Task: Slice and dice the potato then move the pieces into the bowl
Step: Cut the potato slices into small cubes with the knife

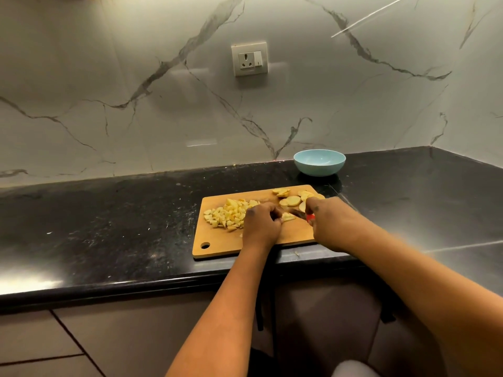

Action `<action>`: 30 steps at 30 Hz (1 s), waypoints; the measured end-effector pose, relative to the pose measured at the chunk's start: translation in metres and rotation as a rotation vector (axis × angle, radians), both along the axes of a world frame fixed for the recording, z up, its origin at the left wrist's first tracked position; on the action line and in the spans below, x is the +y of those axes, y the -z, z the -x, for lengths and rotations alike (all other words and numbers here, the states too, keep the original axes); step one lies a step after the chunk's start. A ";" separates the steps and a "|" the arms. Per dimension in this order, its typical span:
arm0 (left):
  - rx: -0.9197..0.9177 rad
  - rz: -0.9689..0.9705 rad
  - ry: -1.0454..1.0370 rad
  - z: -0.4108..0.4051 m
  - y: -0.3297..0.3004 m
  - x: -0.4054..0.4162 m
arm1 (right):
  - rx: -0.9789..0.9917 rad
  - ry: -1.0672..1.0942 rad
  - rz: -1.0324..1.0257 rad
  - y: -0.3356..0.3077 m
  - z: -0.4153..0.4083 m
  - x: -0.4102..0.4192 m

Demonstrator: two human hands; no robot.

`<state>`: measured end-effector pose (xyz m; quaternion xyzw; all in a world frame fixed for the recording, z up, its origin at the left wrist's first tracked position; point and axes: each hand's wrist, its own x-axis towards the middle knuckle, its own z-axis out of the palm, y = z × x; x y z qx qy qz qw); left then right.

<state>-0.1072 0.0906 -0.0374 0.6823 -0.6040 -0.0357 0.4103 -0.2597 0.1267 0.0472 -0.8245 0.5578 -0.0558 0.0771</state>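
A wooden cutting board (pixel 217 243) lies on the black counter. A heap of diced potato (pixel 230 212) covers its left half, and several round potato slices (pixel 292 200) lie at its far right corner. My left hand (pixel 261 225) pinches a potato slice (pixel 288 217) flat on the board's middle. My right hand (pixel 326 224) grips a knife with a red handle (pixel 310 218); its dark blade (pixel 298 213) sits on that slice. A light blue bowl (pixel 319 162) stands beyond the board near the wall, with nothing visible inside.
The black stone counter (pixel 122 227) runs left and right of the board, its front edge just below the board. A marble wall with a power socket (pixel 250 59) rises behind. Cabinet fronts (pixel 136 336) and floor tiles show beneath.
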 end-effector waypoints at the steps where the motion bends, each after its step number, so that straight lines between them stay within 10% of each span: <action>1: 0.000 0.002 0.000 0.000 0.000 0.000 | 0.000 -0.008 -0.004 0.004 -0.002 0.000; 30: -0.001 0.047 -0.013 -0.001 0.004 0.002 | -0.029 -0.048 0.006 0.015 -0.006 -0.001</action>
